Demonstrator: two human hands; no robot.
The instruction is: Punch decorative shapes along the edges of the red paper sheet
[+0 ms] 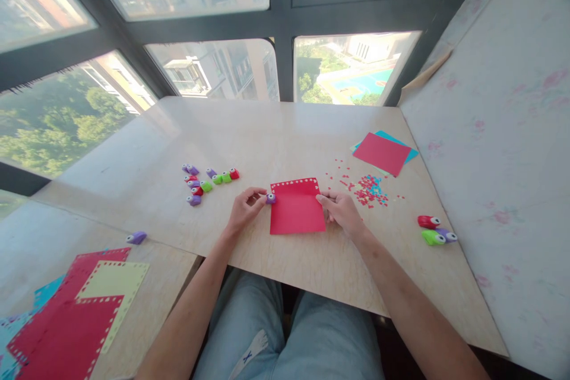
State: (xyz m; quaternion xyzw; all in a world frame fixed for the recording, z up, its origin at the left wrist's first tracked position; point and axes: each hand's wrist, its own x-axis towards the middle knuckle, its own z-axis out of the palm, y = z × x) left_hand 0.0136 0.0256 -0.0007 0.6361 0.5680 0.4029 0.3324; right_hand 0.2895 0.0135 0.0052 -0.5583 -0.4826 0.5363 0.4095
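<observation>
A red paper sheet (pixel 296 209) lies flat on the pale table (pixel 276 136) in front of me, with a row of small holes punched along its far edge. My left hand (pixel 244 209) pinches a small purple paper punch (pixel 270 198) at the sheet's upper left corner. My right hand (pixel 342 209) holds the sheet's right edge near the top with thumb and fingers.
Several small coloured punches (pixel 205 181) lie to the left, three more (pixel 434 231) to the right, one purple punch (pixel 136 237) near the left edge. Red and blue punched bits (pixel 369 189) are scattered beside a red-and-teal paper stack (pixel 383 152). Punched sheets (pixel 75 309) lie at lower left.
</observation>
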